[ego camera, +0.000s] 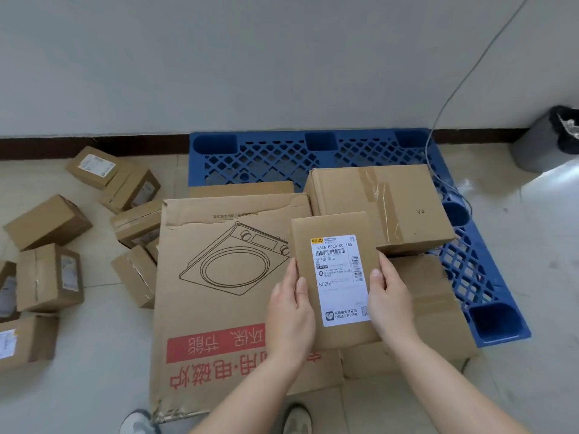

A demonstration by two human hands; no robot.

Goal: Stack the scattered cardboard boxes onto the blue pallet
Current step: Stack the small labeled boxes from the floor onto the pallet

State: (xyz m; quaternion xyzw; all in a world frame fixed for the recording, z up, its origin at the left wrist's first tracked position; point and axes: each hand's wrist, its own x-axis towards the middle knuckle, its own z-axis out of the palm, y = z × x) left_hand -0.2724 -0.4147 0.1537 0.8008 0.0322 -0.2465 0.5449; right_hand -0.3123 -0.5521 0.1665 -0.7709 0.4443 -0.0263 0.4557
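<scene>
I hold a small cardboard box [332,227] with a white shipping label between both hands, above the boxes on the blue pallet [282,155]. My left hand [293,311] grips its left side and my right hand [390,299] grips its right side. Under it lie a large flat box [219,277] printed with a cooker drawing and red lettering, a taped box marked V4 [407,198] behind, and another plain box [438,308] at the right. Several small boxes [47,220] lie scattered on the floor to the left.
A white wall with a dark skirting board runs behind the pallet. A grey bin [545,142] with a black liner stands at the far right. A thin cable [445,104] hangs down the wall onto the pallet. My shoes [296,418] show at the bottom edge.
</scene>
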